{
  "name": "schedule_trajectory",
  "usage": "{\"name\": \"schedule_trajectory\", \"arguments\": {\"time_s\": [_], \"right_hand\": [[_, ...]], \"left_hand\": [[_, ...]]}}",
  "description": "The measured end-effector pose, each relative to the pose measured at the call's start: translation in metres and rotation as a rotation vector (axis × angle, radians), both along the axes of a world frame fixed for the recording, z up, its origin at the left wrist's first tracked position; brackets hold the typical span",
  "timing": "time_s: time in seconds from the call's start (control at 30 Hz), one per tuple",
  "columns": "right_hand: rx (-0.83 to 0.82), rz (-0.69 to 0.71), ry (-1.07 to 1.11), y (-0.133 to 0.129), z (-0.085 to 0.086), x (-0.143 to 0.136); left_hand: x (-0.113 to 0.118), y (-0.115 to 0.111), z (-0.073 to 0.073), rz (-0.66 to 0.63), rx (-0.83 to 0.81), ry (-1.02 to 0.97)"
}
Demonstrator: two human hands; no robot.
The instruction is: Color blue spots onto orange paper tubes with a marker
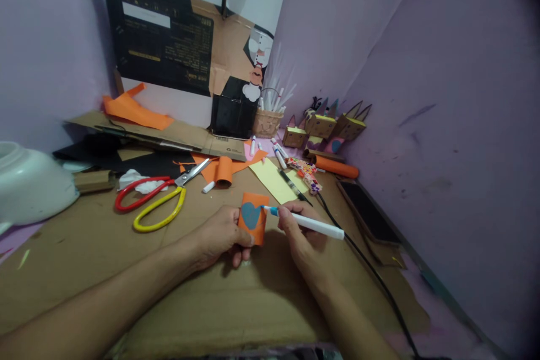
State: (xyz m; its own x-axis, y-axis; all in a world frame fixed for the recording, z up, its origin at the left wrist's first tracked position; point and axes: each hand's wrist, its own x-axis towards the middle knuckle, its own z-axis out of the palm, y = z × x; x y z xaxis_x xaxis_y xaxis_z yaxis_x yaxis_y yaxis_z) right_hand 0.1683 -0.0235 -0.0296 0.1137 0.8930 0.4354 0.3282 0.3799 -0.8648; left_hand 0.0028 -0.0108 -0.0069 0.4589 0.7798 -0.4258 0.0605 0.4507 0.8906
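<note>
Between the thumb and fingers of my left hand (228,236) is a small orange paper piece (260,230), perhaps a roll or folded card; its back is hidden. A blue heart (250,216) covers much of its front. My right hand (304,233) grips a white marker (318,225) with a blue collar, its tip at the upper right edge of the heart. A white marker cap (208,187) lies on the cardboard beyond my left hand, beside an orange paper roll (224,172).
Scissors (160,194) with red and yellow handles lie left. Pale yellow paper (270,180) and a floral-patterned tool (304,170) with a black cable (375,270) are behind my right hand. A phone (367,211) lies right; cardboard animal figures (323,125) stand behind.
</note>
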Motion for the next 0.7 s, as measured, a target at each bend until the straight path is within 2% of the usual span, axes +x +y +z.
{"name": "schedule_trajectory", "arguments": {"time_s": [0.37, 0.7], "right_hand": [[-0.054, -0.003, -0.01, -0.0031, 0.0032, -0.0023], [-0.071, 0.105, 0.034, -0.0059, 0.0044, -0.0052]], "left_hand": [[-0.0003, 0.0014, -0.004, -0.005, -0.007, -0.012], [0.0, 0.0014, -0.0036, 0.008, -0.011, -0.005]]}}
